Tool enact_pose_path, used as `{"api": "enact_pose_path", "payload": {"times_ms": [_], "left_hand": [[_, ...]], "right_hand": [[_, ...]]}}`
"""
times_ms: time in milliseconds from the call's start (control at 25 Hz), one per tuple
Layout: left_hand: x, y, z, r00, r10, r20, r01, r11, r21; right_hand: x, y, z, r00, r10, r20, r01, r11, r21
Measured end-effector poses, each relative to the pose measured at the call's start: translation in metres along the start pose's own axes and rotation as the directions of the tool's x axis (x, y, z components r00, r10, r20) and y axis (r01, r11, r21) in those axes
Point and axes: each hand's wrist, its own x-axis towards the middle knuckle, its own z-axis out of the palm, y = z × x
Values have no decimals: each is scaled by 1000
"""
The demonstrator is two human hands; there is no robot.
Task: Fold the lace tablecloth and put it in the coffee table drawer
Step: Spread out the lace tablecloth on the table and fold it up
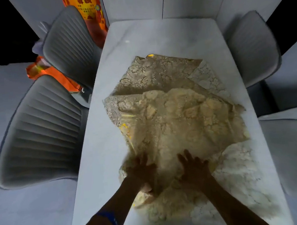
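The cream lace tablecloth [176, 113] lies loosely bunched in overlapping layers on the white marble table [156, 37]. It covers the near and middle part of the tabletop. My left hand [141, 171] rests on the cloth's near left part, fingers partly curled into the fabric, and blur hides whether it grips. My right hand [193, 169] lies flat on the cloth with fingers spread, beside the left one. A blue band sits on my left forearm. No drawer is in view.
Two grey ribbed chairs [39, 131] stand along the table's left side, and grey chairs [253, 49] along the right. An orange bag [90, 14] leans at the far left corner, another orange bag [41, 69] sits behind the left chairs. White cabinets stand behind the table.
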Motion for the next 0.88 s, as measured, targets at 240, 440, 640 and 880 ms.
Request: {"api": "enact_pose_path", "payload": {"times_ms": [240, 440, 640, 880], "left_hand": [[-19, -17, -30, 909, 170, -380, -188, 982, -12], [-34, 29, -51, 764, 154, -627, -162, 986, 45], [-48, 86, -54, 712, 24, -701, -15, 1000, 19], [-59, 197, -44, 746, -192, -638, 154, 981, -116]], "right_hand": [[-14, -32, -41, 960, 60, -273, -29, 993, 117], [-60, -6, -80, 895, 117, -431, -32, 979, 200], [-84, 64, -107, 886, 97, -454, 13, 973, 233], [-116, 175, -110, 879, -63, -472, 157, 974, 164]]}}
